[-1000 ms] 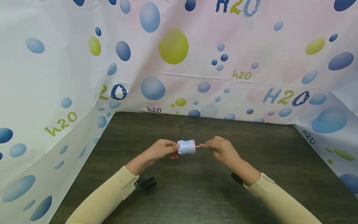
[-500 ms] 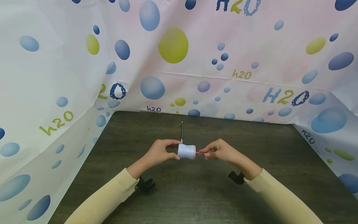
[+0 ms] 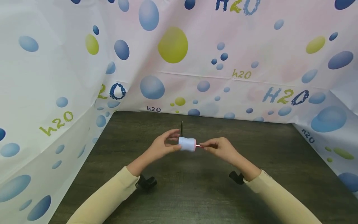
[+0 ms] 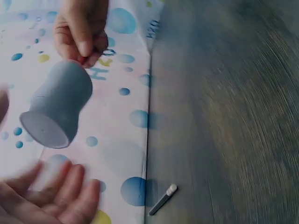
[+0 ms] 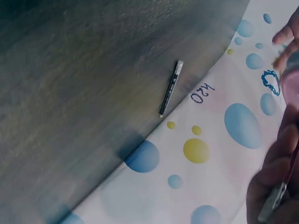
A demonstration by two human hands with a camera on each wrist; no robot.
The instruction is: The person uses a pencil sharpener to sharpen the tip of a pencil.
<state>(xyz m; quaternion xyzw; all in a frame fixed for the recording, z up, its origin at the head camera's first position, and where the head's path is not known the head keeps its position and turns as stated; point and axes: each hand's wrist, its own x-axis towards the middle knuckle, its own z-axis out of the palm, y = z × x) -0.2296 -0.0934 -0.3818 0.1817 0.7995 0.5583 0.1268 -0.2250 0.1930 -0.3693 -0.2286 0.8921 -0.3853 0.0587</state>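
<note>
A light blue, waisted pencil sharpener [image 3: 187,144] with a pink end [image 5: 290,88] is held in the air, lying sideways. My right hand [image 3: 222,148] pinches a red pencil [image 3: 199,146] whose other end is inside the pink end. In the right wrist view the pencil's pale, dark-marked tail [image 5: 273,203] shows under the fingers. My left hand [image 3: 160,147] is beside the blue end, fingers spread and blurred. The left wrist view shows a gap between those fingers [image 4: 70,186] and the sharpener's flat base [image 4: 44,130].
On the dark wood table [image 3: 190,193], a second pencil [image 3: 182,129], dark with a white end, lies beyond the sharpener. A white sheet [image 3: 207,37] printed with blue and green bubbles rises behind the table and along both sides.
The left fingers, earlier round the sharpener's blue end, have spread off it. The sharpener dipped, then rose a little. The right hand keeps its pinch on the red pencil throughout.
</note>
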